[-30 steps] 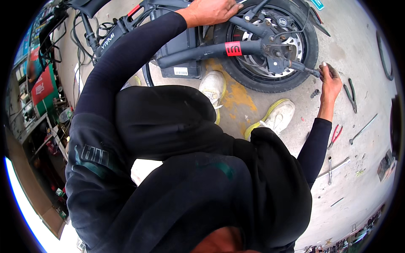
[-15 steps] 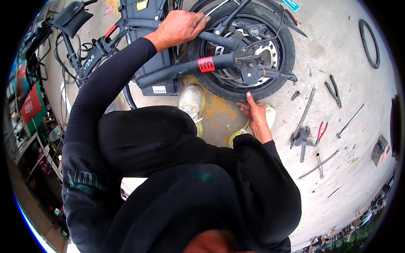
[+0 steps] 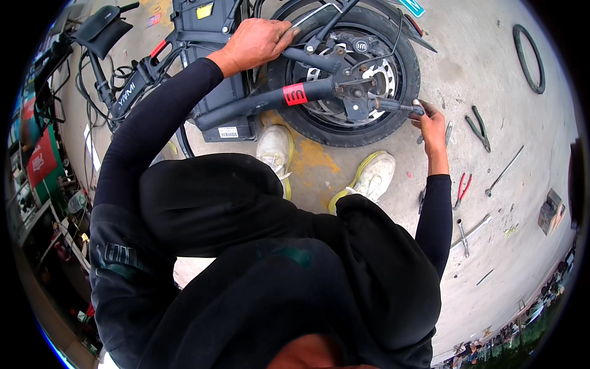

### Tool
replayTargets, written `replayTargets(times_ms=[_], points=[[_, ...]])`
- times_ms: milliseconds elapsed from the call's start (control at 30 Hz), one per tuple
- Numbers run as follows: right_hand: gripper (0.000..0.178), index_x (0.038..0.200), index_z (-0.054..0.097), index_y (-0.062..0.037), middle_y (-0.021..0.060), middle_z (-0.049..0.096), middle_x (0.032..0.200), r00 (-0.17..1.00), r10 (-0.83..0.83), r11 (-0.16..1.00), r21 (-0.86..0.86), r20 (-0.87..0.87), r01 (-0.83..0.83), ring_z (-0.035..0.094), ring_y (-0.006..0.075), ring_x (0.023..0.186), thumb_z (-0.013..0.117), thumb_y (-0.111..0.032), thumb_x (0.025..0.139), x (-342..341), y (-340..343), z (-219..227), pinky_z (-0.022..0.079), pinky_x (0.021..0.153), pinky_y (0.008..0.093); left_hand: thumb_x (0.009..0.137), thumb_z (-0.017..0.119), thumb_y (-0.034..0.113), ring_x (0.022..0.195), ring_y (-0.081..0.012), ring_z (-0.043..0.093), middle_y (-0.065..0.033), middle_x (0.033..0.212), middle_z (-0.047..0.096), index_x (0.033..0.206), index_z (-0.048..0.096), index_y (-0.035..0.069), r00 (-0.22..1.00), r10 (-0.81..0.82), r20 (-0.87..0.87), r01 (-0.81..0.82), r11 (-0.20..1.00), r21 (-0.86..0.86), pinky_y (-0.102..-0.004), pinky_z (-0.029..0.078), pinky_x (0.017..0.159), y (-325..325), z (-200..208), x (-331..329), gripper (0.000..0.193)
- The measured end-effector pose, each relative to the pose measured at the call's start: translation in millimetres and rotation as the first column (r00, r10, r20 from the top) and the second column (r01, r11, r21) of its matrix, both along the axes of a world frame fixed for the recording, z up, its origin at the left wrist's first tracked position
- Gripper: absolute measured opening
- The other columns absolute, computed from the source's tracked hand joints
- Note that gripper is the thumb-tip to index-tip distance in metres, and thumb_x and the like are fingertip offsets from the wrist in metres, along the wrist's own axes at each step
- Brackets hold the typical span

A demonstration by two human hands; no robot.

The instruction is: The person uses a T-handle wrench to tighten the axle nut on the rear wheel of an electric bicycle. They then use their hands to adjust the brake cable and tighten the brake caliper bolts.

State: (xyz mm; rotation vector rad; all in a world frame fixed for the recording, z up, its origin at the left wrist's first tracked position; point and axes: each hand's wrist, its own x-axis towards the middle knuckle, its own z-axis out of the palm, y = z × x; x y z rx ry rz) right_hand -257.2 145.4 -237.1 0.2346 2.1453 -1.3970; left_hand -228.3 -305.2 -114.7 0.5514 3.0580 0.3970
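Observation:
A dark electric bike lies on its side, with its wheel and black tyre at the top middle. My left hand is closed at the tyre's upper left edge, beside the frame. A thin, bent silver rod runs from its fingertips; whether they grip the rod is unclear. My right hand pinches the black tip of a short peg sticking out from the wheel's bracket. A red label marks the frame tube left of the bracket.
Pliers with dark handles, red-handled pliers, a long rod tool and a socket wrench lie on the concrete at right. A loose black rubber ring lies farther off. My white shoes stand below the wheel.
My right hand has moved up and right from the tyre's lower edge to the peg's tip, closing on it. The left hand keeps its place at the tyre. The whole view has shifted slightly.

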Motion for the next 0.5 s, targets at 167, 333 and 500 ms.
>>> replayTargets(times_ms=[167,333,500], points=[[0.043,0.128,0.063,0.0040,0.0128,0.074,0.106,0.868,-0.420,0.904,-0.038,-0.267,0.425,0.072,0.0158,0.085,0.061,-0.032,0.104,46,16,40,0.051,0.065,0.0255,0.108,0.051,0.032,0.060,-0.0335,0.059,-0.0150,0.071,0.062,0.082,0.061,0.002,0.967,0.172,-0.188,-0.130,0.967,0.217,-0.0416,0.046,0.058,-2,40,-3,0.041],[0.053,0.134,0.058,0.0052,0.0179,0.074,0.113,0.857,-0.223,0.975,-0.088,-0.464,0.206,0.073,0.0203,0.097,0.046,-0.040,0.110,25,-41,172,0.054,0.075,0.0273,0.112,0.033,0.051,0.069,-0.0101,0.058,-0.0031,0.080,0.068,0.085,0.059,0.007,0.790,-0.133,0.599,-0.469,0.498,0.729,-0.0279,0.048,0.064,88,91,3,0.058],[0.052,0.138,0.051,0.0072,0.0208,0.071,0.117,0.992,-0.096,0.822,-0.568,-0.079,0.034,0.071,0.0236,0.102,0.041,-0.036,0.112,39,-115,204,0.054,0.083,0.0307,0.112,0.032,0.051,0.071,-0.0137,0.058,-0.0050,0.080,0.066,0.088,0.064,0.003,0.442,-0.525,0.727,-0.445,0.575,0.686,-0.0324,0.050,0.068,156,76,66,0.062]])
